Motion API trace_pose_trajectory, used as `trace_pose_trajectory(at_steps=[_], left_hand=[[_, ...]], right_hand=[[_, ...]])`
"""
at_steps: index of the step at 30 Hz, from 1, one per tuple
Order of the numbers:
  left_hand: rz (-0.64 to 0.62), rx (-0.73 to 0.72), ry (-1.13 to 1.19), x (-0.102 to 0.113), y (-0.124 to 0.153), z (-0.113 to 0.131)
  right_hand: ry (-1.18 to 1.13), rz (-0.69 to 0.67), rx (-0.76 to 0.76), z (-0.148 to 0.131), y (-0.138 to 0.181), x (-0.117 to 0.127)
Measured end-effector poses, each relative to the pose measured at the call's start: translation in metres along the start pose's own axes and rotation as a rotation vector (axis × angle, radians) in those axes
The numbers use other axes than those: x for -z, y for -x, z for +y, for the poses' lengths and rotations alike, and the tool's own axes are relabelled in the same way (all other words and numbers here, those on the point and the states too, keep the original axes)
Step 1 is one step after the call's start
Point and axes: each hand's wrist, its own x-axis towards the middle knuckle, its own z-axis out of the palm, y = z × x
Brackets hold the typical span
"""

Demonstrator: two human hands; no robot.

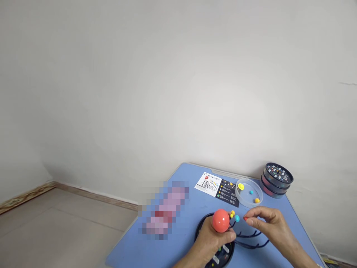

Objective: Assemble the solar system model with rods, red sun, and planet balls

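Note:
On the blue table stands a model with a black round base, a large red-orange ball on top and thin black curved arms reaching right. My left hand is wrapped round the model just under the red ball. My right hand pinches a tiny red bead between thumb and forefinger, close to small yellow balls and a teal ball beside the red ball.
A clear round dish holds a yellow disc and small blue and orange beads. A printed instruction sheet lies behind the model. A round black lidded box sits at the far right corner. White wall behind; floor at left.

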Motion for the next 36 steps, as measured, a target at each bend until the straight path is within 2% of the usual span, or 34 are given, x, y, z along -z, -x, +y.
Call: trace_pose_trajectory(at_steps=[5, 11, 15, 28, 33, 36], left_hand=[[-0.002, -0.001, 0.004, 0.001, -0.002, -0.004], [-0.018, -0.003, 0.047, -0.001, -0.004, -0.006], [-0.022, -0.015, 0.040, -0.001, -0.003, -0.005], [-0.025, -0.034, 0.016, 0.000, -0.004, -0.005], [-0.025, -0.038, -0.007, 0.000, -0.004, -0.005], [-0.027, -0.030, -0.026, 0.001, -0.004, -0.006]], right_hand=[[0.046, -0.051, 0.047, -0.006, 0.005, -0.003], [0.187, -0.126, 0.358, -0.011, 0.009, -0.008], [0.255, -0.147, 0.463, -0.006, 0.009, -0.008], [0.276, -0.124, 0.580, 0.000, 0.008, -0.007], [0.219, -0.143, 0.535, 0.001, 0.008, -0.009], [0.162, -0.156, 0.458, -0.001, 0.008, -0.010]])
